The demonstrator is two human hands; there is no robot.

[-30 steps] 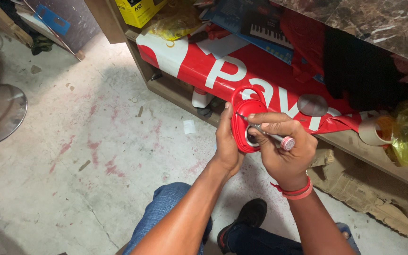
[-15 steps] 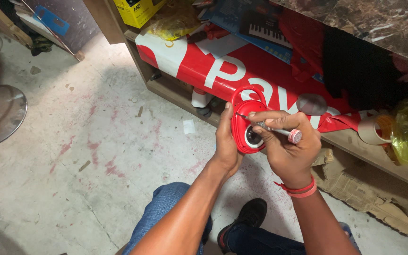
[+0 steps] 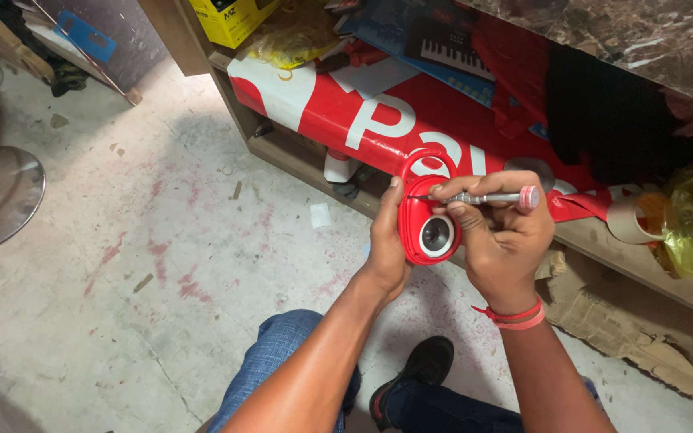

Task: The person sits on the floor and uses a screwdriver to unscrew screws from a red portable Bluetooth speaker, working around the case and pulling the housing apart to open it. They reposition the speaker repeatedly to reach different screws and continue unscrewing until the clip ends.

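Foreground: left hand point(image 3: 385, 240) wraps the side of a red speaker point(image 3: 429, 216), held above the floor point(image 3: 122, 265). Right hand point(image 3: 497, 234) pinches a small screwdriver point(image 3: 481, 196), tip at the speaker's upper face. Behind: shelf point(image 3: 282, 152), red banner point(image 3: 378, 120).

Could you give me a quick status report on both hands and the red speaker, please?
Left hand holds red speaker upright. Right hand grips small screwdriver, tip at speaker's upper face. Nothing in the way.
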